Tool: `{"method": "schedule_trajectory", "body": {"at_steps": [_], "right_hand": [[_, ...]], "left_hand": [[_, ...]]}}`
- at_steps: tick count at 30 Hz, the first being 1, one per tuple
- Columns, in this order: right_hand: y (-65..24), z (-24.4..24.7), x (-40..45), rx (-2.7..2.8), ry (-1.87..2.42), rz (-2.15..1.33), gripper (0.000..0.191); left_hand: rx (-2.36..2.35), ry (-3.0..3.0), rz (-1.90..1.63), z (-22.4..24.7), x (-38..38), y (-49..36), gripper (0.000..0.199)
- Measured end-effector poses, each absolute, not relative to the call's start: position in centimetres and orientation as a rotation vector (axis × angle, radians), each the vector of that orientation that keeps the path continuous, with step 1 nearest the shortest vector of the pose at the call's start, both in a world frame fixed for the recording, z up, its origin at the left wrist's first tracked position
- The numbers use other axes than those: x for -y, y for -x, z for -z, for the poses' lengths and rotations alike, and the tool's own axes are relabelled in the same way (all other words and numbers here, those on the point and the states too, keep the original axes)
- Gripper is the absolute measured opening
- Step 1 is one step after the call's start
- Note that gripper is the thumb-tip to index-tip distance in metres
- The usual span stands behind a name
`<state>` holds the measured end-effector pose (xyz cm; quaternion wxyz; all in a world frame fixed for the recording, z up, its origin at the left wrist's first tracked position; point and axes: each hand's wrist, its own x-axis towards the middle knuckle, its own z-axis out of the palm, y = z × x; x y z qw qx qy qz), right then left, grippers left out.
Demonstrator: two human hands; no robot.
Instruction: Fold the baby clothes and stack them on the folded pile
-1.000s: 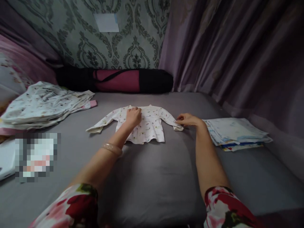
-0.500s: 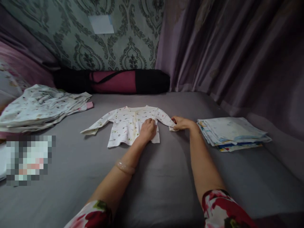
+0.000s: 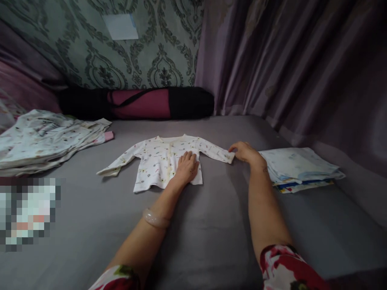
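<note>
A small white long-sleeved shirt point(image 3: 157, 161) with a scattered print lies spread flat on the grey sheet point(image 3: 211, 225), both sleeves stretched outwards. My left hand point(image 3: 188, 166) rests flat on the right half of its front, fingers extended, nothing in its grasp. At the end of the right sleeve is my right hand point(image 3: 244, 153), its thumb and fingertips apart beside the cuff's upper corner. Whether a fingertip touches the cuff is too small to tell.
Folded cloths point(image 3: 302, 165) are stacked at the right, close to my right wrist. A pile of white printed clothes point(image 3: 39, 139) lies at the left, above a pixelated patch. A black and maroon bag point(image 3: 142, 104) lies along the wall.
The right sleeve, bunched at its end before, now lies straighter and further out. My right hand has moved to the right and its fingers have let go of the cuff. My left hand stays on the shirt.
</note>
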<state>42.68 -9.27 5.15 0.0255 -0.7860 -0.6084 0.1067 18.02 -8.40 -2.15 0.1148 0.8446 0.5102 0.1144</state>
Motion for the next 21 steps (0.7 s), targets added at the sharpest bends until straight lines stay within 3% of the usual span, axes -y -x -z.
{"method": "schedule_trajectory", "body": {"at_steps": [7,11,16,21], "right_hand": [[-43.3,-2.6,8.1,1.656,2.56,-0.449,0.03],[-43.6,-1.7,7.9,1.606,2.569,-0.457,0.035],[-44.4,-0.8,7.3,1.536,2.456,-0.536,0.026],[-44.2,-0.1,6.5,1.312,2.232,-0.376,0.028]], "left_hand": [[-1.448,-2.457,-0.347,1.4,7.8,-17.4,0.037],[-1.438,-2.427,-0.294,0.5,5.5,-17.2,0.031],[-1.434,-2.45,-0.419,0.0,0.8,-18.0,0.042],[-1.3,-2.526,-0.503,1.5,-3.1,-18.8,0.05]]}}
